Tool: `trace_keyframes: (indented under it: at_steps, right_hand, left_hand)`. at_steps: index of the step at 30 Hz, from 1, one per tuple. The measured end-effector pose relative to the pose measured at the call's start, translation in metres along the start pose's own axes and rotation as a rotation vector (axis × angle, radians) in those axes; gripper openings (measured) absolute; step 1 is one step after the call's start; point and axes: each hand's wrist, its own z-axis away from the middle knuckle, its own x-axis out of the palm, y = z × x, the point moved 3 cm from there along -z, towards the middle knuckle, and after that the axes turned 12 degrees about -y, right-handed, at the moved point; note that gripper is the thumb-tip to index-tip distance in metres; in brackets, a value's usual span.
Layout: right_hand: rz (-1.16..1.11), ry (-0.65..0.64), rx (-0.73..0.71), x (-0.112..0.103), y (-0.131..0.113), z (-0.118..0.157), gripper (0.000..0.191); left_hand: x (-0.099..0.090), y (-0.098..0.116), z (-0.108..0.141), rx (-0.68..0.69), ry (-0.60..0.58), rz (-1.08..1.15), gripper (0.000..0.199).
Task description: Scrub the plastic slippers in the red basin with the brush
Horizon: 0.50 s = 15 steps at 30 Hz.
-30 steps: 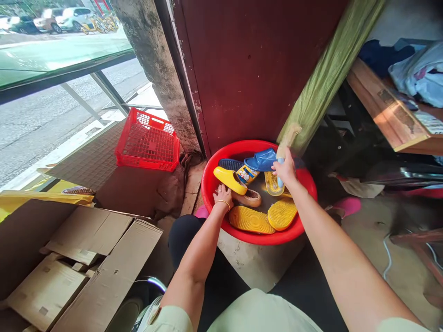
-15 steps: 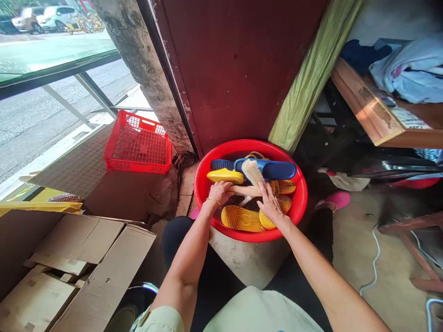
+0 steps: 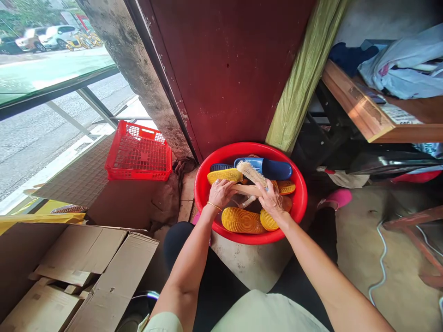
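My left hand (image 3: 221, 192), with a gold bangle at its wrist, is closed on the near end of a beige sandal (image 3: 246, 189); a pale strap hangs below its sole. My right hand (image 3: 271, 199) grips a scrub brush (image 3: 252, 172), its pale bristles slanting up and left above the sandal. Both hands are over a red basin (image 3: 302, 193) holding several slippers. A blue slipper (image 3: 277, 169) rests at the back, and a yellow slipper (image 3: 224, 175) lies beside my left hand. Another yellow slipper (image 3: 241, 220) shows its sole at the front.
A red plastic crate (image 3: 140, 154) stands left of the basin, and an opened cardboard box (image 3: 114, 281) is nearer on the left. A dark red door panel (image 3: 231, 74) rises behind. To the right are a wooden table (image 3: 367, 108) and a cable (image 3: 384, 258) on the floor.
My right hand's fingers, more outstretched before, are now curled at the brush. The brush has tilted further left, and the sandal is slightly turned. The view has shifted a little.
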Motion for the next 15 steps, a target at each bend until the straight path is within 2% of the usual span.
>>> trace_keyframes:
  at_steps: [3,6,9,11,13,15]
  right_hand:
    - [-0.009,0.046,-0.047,-0.016,0.003,0.003,0.059]
    - [-0.024,0.065,-0.055,-0.027,0.005,0.006,0.051]
    - [-0.082,-0.037,-0.062,-0.017,0.007,0.011,0.045]
    - [-0.132,-0.098,-0.050,-0.003,0.009,0.016,0.043]
    - [-0.195,-0.094,-0.031,0.008,0.012,0.019,0.040]
    - [-0.273,-0.063,-0.042,0.013,0.015,0.018,0.035]
  left_hand:
    - [-0.007,0.003,0.003,0.010,0.074,0.052,0.046]
    - [-0.010,0.002,0.003,-0.096,0.185,0.171,0.049]
    - [-0.004,-0.005,0.001,-0.228,0.215,0.367,0.039]
    - [0.002,-0.012,-0.002,-0.240,0.234,0.561,0.030]
    - [0.005,-0.021,-0.003,-0.212,0.337,0.823,0.032]
    - [0.006,-0.033,-0.003,-0.218,0.516,1.091,0.040]
